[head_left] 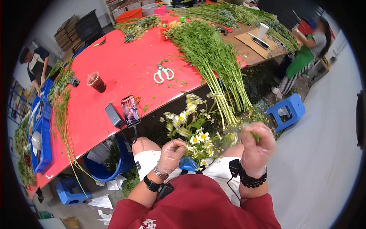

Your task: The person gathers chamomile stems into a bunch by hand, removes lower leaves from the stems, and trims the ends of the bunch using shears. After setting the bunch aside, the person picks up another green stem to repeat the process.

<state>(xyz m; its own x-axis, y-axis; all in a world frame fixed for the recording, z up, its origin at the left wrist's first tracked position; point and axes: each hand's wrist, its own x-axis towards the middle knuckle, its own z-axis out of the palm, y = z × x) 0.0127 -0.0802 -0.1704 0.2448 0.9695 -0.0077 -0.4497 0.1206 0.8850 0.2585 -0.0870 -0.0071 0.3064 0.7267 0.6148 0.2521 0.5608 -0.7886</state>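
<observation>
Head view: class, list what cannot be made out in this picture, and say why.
All in the head view:
- Daisies: stem bottoms hidden inside the left hand.
- Stem: mostly buried in the right hand.
- Phone: screen too small to read.
- Bin: contents hidden by the table edge.

Red sweatshirt point(198, 208), clear gloves point(170, 155), white shorts point(149, 162)

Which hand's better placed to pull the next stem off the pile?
Right, probably. The right hand sits just below the stem pile overhanging the table, pinching only a short green stem. The left hand grips the daisy bunch, farther from the pile.
</observation>
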